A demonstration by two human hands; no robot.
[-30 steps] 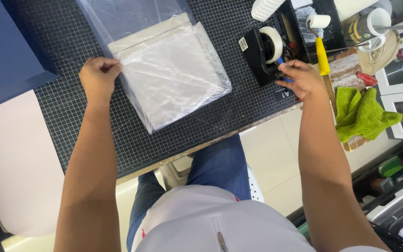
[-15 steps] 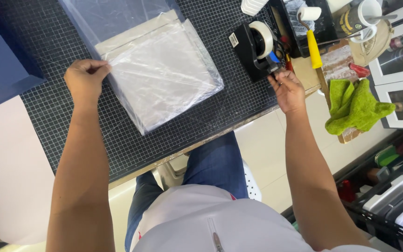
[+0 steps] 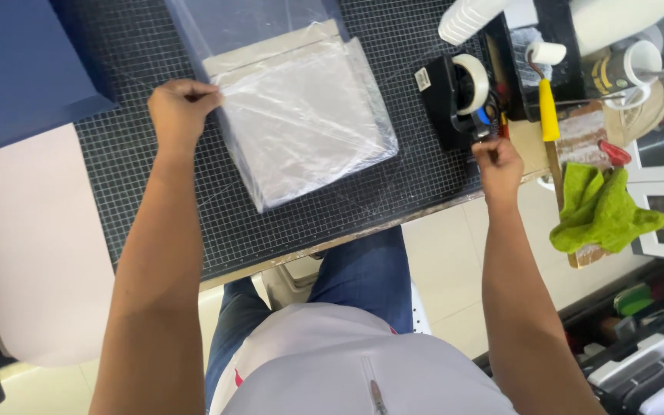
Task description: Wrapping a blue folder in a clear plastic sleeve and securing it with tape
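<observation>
A flat square item wrapped in clear plastic film (image 3: 301, 123) lies on a black gridded cutting mat (image 3: 155, 207). My left hand (image 3: 180, 110) pinches the film at the wrap's left edge and holds it down. My right hand (image 3: 499, 163) is closed at the front of a black tape dispenser (image 3: 455, 100) with a roll of clear tape, its fingers pinching at the tape end by the cutter. The tape strip itself is too thin to make out.
A dark blue board (image 3: 32, 69) lies at the left, a pale sheet (image 3: 32, 246) below it. Right of the dispenser are a yellow-handled roller (image 3: 547, 100), a green cloth (image 3: 601, 211), a mug (image 3: 632, 65) and stacked white cups (image 3: 470, 19). Boxes sit low at the right.
My right hand has moved in to the dispenser's front and closed its fingers at the tape end. My left hand has kept its pinch on the film edge.
</observation>
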